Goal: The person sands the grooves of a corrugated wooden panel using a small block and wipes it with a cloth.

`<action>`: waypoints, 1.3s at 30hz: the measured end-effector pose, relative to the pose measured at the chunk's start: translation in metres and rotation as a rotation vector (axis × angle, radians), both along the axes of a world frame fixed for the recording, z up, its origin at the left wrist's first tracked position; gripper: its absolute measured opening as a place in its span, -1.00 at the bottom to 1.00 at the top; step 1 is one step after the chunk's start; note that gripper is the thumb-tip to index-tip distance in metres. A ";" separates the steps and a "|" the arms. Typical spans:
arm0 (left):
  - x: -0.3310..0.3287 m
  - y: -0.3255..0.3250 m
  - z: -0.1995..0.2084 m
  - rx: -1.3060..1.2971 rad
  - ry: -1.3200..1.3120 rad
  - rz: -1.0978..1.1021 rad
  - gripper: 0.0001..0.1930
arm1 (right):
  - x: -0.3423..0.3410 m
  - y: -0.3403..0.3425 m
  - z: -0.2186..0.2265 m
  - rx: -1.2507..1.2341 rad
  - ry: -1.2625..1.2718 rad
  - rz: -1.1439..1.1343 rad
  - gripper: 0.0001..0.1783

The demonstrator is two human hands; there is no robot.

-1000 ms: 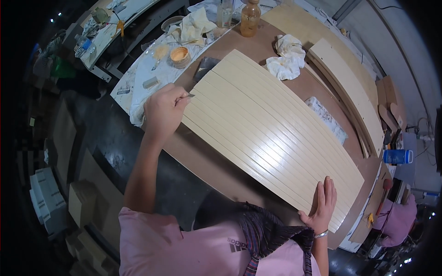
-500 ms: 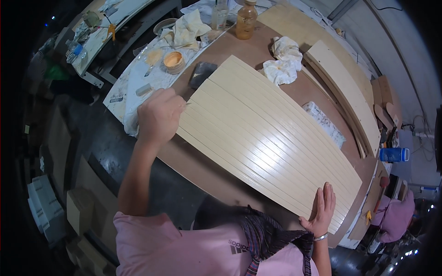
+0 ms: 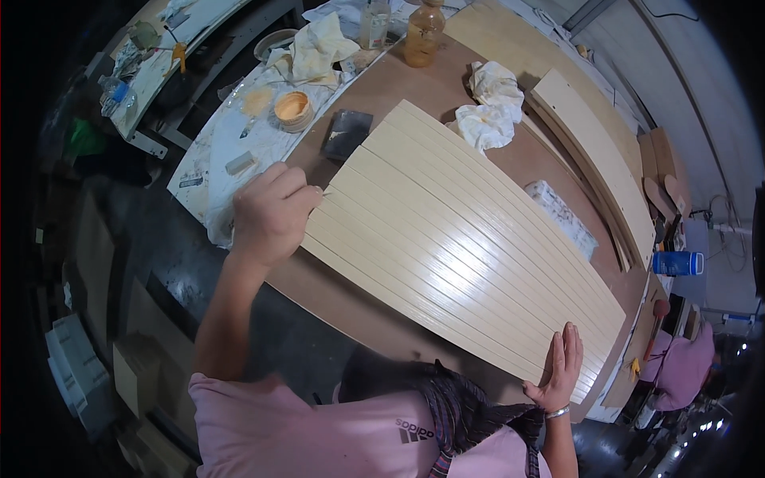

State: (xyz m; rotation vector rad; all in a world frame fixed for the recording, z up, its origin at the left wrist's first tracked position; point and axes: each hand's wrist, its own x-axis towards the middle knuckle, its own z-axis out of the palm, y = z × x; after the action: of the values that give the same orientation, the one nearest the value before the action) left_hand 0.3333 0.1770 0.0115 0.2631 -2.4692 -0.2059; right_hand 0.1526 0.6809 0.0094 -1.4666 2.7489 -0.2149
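Observation:
A cream, slatted wooden panel (image 3: 430,215) with long parallel grooves lies across the brown board on the table, its glossy face up. At its left end my left hand (image 3: 272,213) is closed, knuckles up, with the fingertips at the end edge. Something thin and pale seems to show at those fingertips, but its kind is hidden. My right hand (image 3: 560,370) rests flat on the panel's near right part, fingers stretched out and thumb by the near edge. Just beyond the left end sits a dark grey sanding block or pad (image 3: 347,134).
An open tub of orange paste (image 3: 293,111), a small pale block (image 3: 240,164) and cloths (image 3: 315,52) lie at far left. Behind the panel are crumpled white rags (image 3: 488,126), a speckled block (image 3: 562,217), curved boards (image 3: 598,159) and an amber bottle (image 3: 424,36). Another person (image 3: 681,362) is at far right.
My left hand has shifted slightly toward me along the panel's left end, still closed. The right hand stays flat in place, and the whole view has moved a little.

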 end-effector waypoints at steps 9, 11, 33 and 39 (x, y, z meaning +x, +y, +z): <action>-0.004 -0.009 -0.001 -0.021 -0.002 -0.046 -0.91 | -0.001 0.005 -0.002 0.012 0.004 -0.008 0.15; -0.002 -0.004 0.001 -0.033 -0.027 -0.063 -0.91 | -0.001 0.005 -0.002 0.016 0.002 -0.009 0.14; -0.012 -0.001 0.009 0.013 0.017 0.126 -0.92 | 0.000 0.003 0.000 0.018 0.015 -0.017 0.12; -0.045 0.019 0.007 0.007 -0.039 -0.030 -0.91 | -0.002 0.002 0.000 -0.005 0.007 0.013 0.08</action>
State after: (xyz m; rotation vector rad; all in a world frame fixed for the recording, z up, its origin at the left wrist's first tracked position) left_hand 0.2885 0.1965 0.0185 0.2353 -2.5132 -0.2247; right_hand 0.1507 0.6828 0.0095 -1.4882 2.7456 -0.2170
